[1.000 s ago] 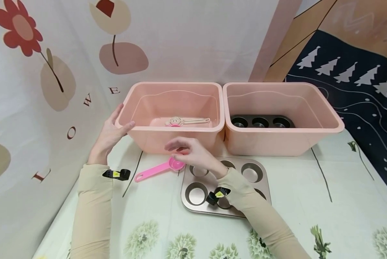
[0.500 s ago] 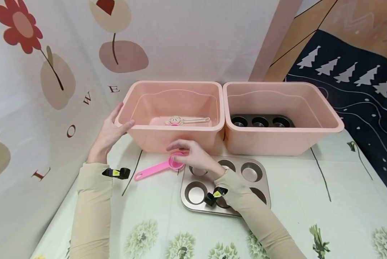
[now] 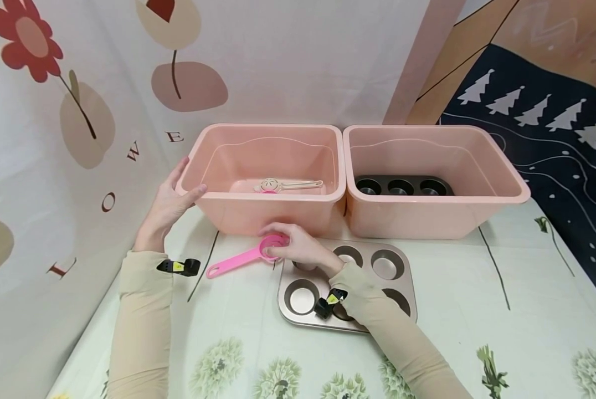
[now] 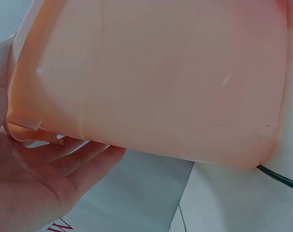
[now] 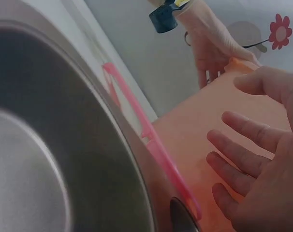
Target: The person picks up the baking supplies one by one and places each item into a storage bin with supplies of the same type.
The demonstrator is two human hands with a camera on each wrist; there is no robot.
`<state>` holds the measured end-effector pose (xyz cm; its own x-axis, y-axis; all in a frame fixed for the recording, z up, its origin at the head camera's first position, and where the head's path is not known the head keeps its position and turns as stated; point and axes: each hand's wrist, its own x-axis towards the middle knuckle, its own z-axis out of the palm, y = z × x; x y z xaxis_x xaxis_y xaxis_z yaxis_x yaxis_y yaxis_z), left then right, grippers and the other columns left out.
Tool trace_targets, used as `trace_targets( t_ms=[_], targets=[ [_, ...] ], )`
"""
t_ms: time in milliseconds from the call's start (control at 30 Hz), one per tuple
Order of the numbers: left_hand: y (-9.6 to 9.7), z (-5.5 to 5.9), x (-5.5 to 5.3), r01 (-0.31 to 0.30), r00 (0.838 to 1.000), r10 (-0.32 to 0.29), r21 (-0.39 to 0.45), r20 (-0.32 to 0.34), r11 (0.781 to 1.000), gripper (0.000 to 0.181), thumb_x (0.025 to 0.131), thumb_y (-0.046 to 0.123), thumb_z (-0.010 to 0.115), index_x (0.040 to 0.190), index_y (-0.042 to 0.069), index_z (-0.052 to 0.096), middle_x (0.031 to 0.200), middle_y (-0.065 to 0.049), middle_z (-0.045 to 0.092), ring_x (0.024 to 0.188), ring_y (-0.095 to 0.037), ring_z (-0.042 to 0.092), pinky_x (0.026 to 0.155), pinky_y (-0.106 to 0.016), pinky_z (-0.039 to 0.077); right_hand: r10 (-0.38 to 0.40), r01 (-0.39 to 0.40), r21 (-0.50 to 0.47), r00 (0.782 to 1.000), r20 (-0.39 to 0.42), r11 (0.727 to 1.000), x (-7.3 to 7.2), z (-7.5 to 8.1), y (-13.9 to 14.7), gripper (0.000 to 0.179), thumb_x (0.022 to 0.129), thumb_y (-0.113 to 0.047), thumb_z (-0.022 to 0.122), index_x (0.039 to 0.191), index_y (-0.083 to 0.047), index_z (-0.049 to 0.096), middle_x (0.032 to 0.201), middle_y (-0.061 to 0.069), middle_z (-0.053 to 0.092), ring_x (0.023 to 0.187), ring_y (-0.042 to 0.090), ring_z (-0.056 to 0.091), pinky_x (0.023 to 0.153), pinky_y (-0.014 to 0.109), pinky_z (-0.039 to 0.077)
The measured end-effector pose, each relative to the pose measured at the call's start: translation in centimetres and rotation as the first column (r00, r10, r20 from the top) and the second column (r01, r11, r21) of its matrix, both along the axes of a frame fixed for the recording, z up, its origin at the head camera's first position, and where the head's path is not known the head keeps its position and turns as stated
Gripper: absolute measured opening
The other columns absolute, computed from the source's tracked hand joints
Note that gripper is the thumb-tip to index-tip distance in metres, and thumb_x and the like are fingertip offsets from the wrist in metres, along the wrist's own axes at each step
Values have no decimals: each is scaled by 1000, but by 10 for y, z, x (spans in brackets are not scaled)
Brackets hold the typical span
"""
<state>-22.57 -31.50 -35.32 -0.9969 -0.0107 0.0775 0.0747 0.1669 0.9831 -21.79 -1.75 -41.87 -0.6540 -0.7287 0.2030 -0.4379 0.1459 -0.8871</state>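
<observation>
beside the silvery metal muffin tin (image 3: 315,280) lies a bright-pink plastic scoop (image 3: 240,260); the right hand (image 3: 300,245), fingers loosely parted, surrounds its bowl (contact unclear), while the left hand (image 3: 167,205) grips a pale-pink plastic bin (image 3: 263,213), presumably steadying it.

Smooth plastic scoop (image 3: 235,262), metal muffin tin (image 3: 318,277).

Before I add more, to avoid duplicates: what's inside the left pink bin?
The left pink bin holds a beige long-handled utensil, with something pink partly showing beside it. The front wall hides the nearest floor inside.
</observation>
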Motion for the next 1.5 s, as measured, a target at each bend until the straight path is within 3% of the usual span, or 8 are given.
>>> trace_targets(
  t_ms=[267,467,700,900,1267,1367,1500],
  targets=[
    [0,0,0,-10,1000,10,-16,5,1000,85,92,12,64,157,19,10,157,-18,17,130,-32,35,79,-14,48,6,-4,41,999,-37,999,-2,-7,0,42,86,-16,66,125,1,61,122,14,59,109,31,52,95,46,42],
    [0,0,0,-10,1000,10,-14,5,1000,85,92,12,65,157,19,10,157,-18,17,131,-32,35,79,-14,48,5,-1,87,999,-52,996,-4,-9,1,48,86,-16,67,130,1,57,128,14,57,116,28,50,101,40,39],
    [1,1,1,-3,1000,3,-8,1,1000,85,92,11,64,157,19,10,157,-18,16,131,-32,34,80,-14,48,-42,60,191,994,-100,980,-5,-12,-1,51,86,-18,70,133,-4,55,122,11,61,93,20,56,87,27,45],
    [1,1,1,-2,1000,2,-10,-6,1000,84,92,11,64,157,19,11,156,-18,16,131,-32,34,79,-14,48,-45,66,189,993,-110,980,-4,-12,-3,47,87,-15,68,131,-2,57,121,11,61,100,20,54,93,28,42],
    [2,0,2,-5,1000,5,13,-8,1000,84,92,10,64,157,18,12,156,-19,17,130,-34,35,79,-14,48,37,-25,176,997,-62,984,-4,-14,-3,49,85,-9,66,131,3,55,122,17,60,96,31,56,84,32,48],
    [2,1,2,-5,1000,5,14,-9,1000,83,92,10,64,157,18,12,156,-19,17,130,-33,35,79,-14,48,76,-63,197,995,-58,978,-3,-12,-4,49,85,-10,68,131,3,55,124,16,61,103,30,58,89,34,48],
    [2,1,1,-6,1000,6,12,-12,1000,84,92,10,64,157,18,12,156,-19,17,129,-33,36,80,-14,48,139,-128,228,990,-36,965,1,-9,-7,50,85,-10,68,132,1,55,115,14,65,103,25,60,87,28,48]
  ],
)
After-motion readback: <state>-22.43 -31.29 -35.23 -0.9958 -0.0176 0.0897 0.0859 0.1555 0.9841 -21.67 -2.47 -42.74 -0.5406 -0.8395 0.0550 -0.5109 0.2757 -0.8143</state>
